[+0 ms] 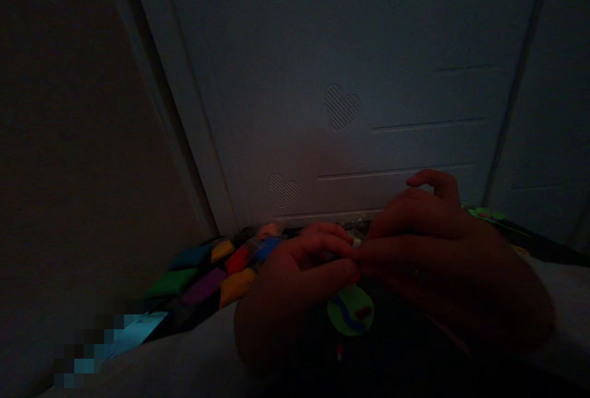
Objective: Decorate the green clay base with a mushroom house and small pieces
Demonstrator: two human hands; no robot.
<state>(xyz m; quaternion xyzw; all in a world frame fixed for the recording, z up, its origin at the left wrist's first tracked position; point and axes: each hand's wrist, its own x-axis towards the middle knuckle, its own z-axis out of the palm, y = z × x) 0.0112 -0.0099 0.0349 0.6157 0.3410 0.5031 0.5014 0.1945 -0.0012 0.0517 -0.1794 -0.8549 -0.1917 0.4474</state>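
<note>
My left hand [304, 281] and my right hand [437, 250] meet at their fingertips above a dark surface. A small bit of red clay [354, 277] shows by the left thumb tip, mostly hidden by the fingers. The right thumb and forefinger are pressed together against the left fingertips; whatever they pinch is hidden. Just below lies a round green clay disc [336, 324] with a wavy blue strip [346, 317] and a short dark red piece [364, 312] on it. Nearer to me is a small red and pale object [340, 351], too dim to name.
Left of my hands lie several coloured packets, among them green [170, 282], purple [205, 286], yellow-orange [237, 286] and blue [270, 249]. A bright bluish screen-like patch [136, 330] is at lower left. Green flower-like shapes [483, 214] lie at right. A pale panel with hearts [341, 158] stands behind.
</note>
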